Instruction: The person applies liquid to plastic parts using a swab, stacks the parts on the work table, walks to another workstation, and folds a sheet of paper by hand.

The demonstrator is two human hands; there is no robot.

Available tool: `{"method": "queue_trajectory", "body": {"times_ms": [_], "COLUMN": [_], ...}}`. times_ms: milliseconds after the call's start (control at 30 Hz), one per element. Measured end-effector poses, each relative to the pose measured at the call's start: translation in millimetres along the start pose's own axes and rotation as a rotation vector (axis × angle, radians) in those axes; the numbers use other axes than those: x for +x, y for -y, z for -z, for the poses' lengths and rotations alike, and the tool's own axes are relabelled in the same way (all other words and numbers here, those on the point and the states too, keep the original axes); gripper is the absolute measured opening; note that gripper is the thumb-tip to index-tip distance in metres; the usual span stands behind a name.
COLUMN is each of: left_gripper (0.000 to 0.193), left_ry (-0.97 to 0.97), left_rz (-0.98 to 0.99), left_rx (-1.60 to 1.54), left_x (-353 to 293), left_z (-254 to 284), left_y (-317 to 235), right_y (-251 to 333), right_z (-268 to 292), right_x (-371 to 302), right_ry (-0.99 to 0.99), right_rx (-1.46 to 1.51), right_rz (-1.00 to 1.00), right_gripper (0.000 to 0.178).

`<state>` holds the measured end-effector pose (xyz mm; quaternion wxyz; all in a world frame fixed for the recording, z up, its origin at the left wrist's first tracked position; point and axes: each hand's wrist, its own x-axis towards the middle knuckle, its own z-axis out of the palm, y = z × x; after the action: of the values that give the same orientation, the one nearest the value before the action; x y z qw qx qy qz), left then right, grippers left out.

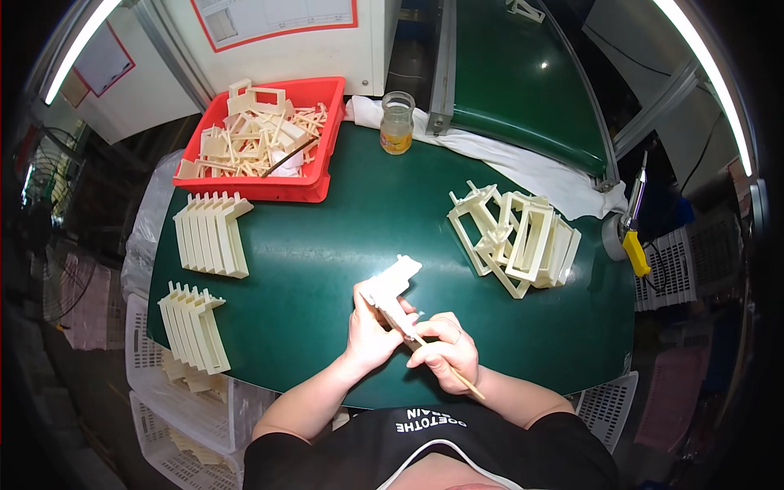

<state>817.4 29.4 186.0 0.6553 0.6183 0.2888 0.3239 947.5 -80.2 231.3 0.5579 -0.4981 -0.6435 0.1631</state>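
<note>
A: What do the hands have?

B: The left hand [369, 331] is wrapped around a cream plastic frame [390, 294], fingers curled shut on its lower part, so the piece sticks up and away from the body. The right hand [443, 349] is closed on a thin wooden stick [457, 376], pinched like a pen; its tip meets the frame just beside the left thumb, and its tail points back toward the person's chest.

A: And where is the frame?

B: Above the near edge of the green desk [327, 269], held up off it between the two hands.

A: What lies around them?

B: Beyond the right hand, well apart, is a loose heap of frames [514, 237]. Far out past the left hand stand two neat rows: one row of frames [211, 235] further off, and a nearer row [193, 327] at the desk's left edge. Beyond the further row sits a red bin [314, 186] full of plastic scraps. A small glass jar [397, 122] stands straight ahead, at the far side, on a white cloth [531, 167]. Off to the right, past the desk's edge, hangs a tool with a yellow handle [634, 253].

A: Anything in the way?

B: No, the green surface between the hands and those piles is bare.
</note>
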Motion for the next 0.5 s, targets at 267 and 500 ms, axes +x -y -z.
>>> {"method": "queue_trajectory", "body": {"times_ms": [267,500], "left_gripper": [0.047,0.059], "left_ry": [0.285,0.245], "left_rz": [0.348,0.026], "left_rx": [-0.693,-0.331], "left_x": [-3,4], "left_z": [8,17], "left_y": [-6,-11], "right_y": [-15,-35], "right_z": [19,27], "right_x": [4,7], "right_ry": [-0.038,-0.202], "right_rx": [-0.578,-0.399], "right_rz": [0.192,-0.228], "right_gripper": [0.011,0.011]}}
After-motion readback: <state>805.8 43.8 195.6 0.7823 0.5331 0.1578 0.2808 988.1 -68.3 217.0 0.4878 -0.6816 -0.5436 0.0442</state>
